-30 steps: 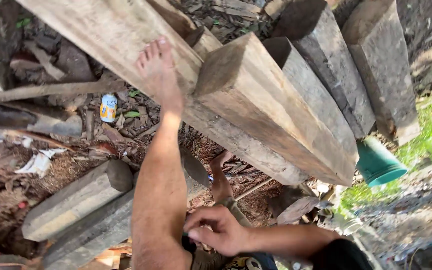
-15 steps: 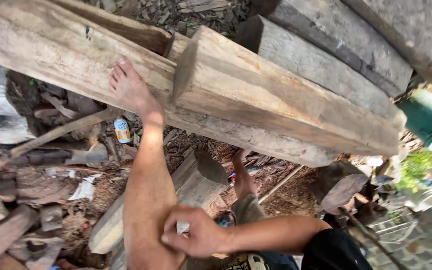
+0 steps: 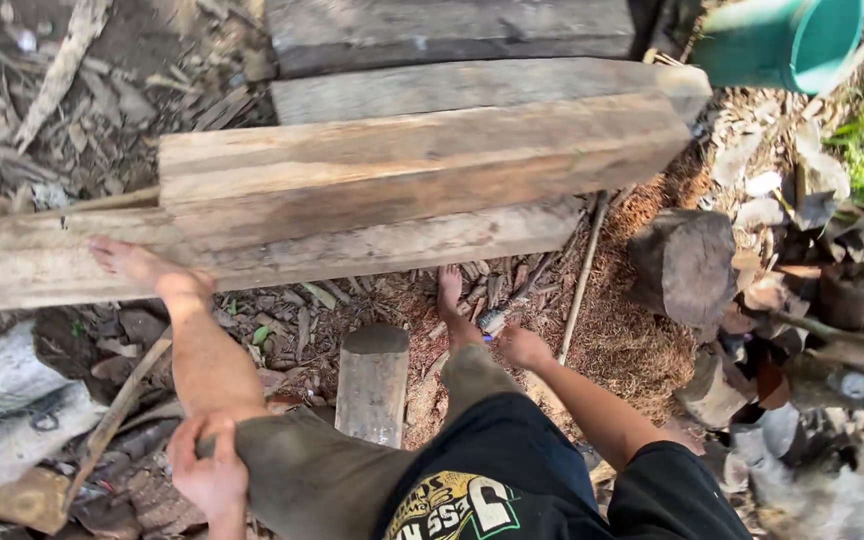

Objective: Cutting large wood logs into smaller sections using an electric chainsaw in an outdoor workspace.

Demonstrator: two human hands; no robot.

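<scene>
I stand over a stack of rough timber beams (image 3: pixel 422 180). My bare left foot (image 3: pixel 132 262) rests on the lowest long beam (image 3: pixel 42 270), with that leg raised. My left hand (image 3: pixel 207 470) grips the rolled trouser leg (image 3: pixel 302 470) at that knee. My right hand (image 3: pixel 524 345) reaches down with curled fingers beside my right foot (image 3: pixel 449 290), which stands on wood chips. A small grey-and-blue object (image 3: pixel 489 325) lies right at its fingertips; whether the hand holds it is unclear.
A short upright log (image 3: pixel 372 380) stands between my legs. A dark stump (image 3: pixel 687 265) is to the right, a green bucket (image 3: pixel 792 45) at top right. A thin stick (image 3: pixel 582 275) leans by the beams. Logs and debris lie at left.
My right hand has left the raised left leg and dropped toward the ground by my right foot. My left hand now holds the knee. The view has swung to show the beams crosswise.
</scene>
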